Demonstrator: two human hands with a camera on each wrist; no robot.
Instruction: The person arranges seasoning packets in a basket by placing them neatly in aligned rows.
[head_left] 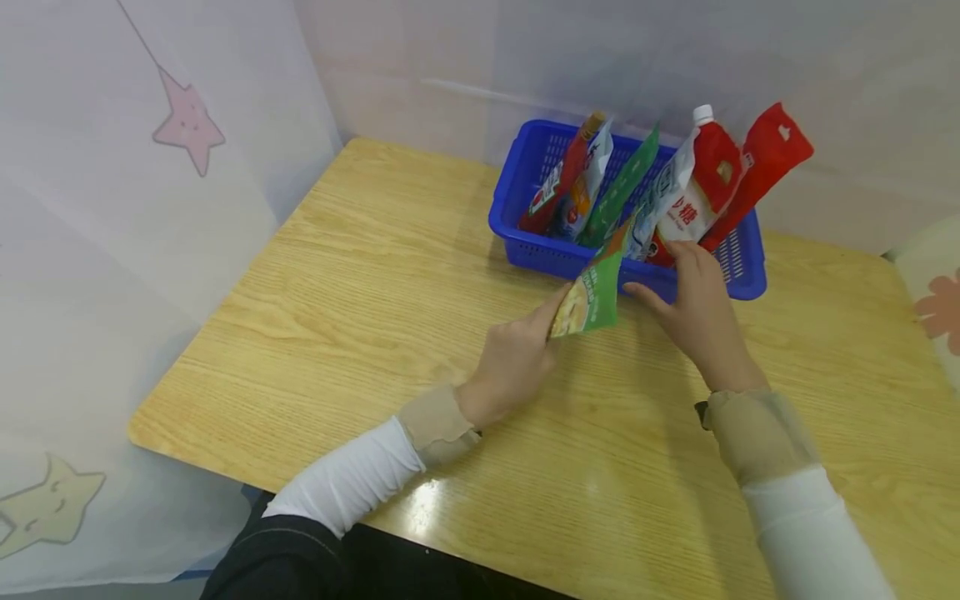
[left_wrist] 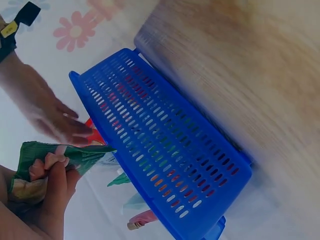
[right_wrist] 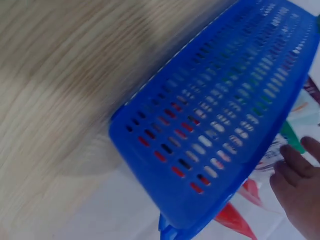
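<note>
My left hand [head_left: 553, 315] pinches the lower corner of a green snack pouch [head_left: 591, 292] just in front of a blue slotted basket [head_left: 536, 250]; its fingers curl round the pouch [left_wrist: 75, 152] in the left wrist view. The pouch leans up toward the basket's front wall. My right hand [head_left: 678, 271] is beside it with fingers extended, their tips against a white-and-red capped pouch [head_left: 693, 196] standing in the basket, thumb pointing at the green pouch. In the right wrist view the right hand's fingers [right_wrist: 295, 162] show at the basket [right_wrist: 210, 130] rim.
The basket stands at the back right of a wooden table [head_left: 375, 292] and holds several upright pouches, among them a red one [head_left: 768, 158], a green one [head_left: 622, 187] and a red and blue pair [head_left: 570, 179]. White curtains close in the left and back.
</note>
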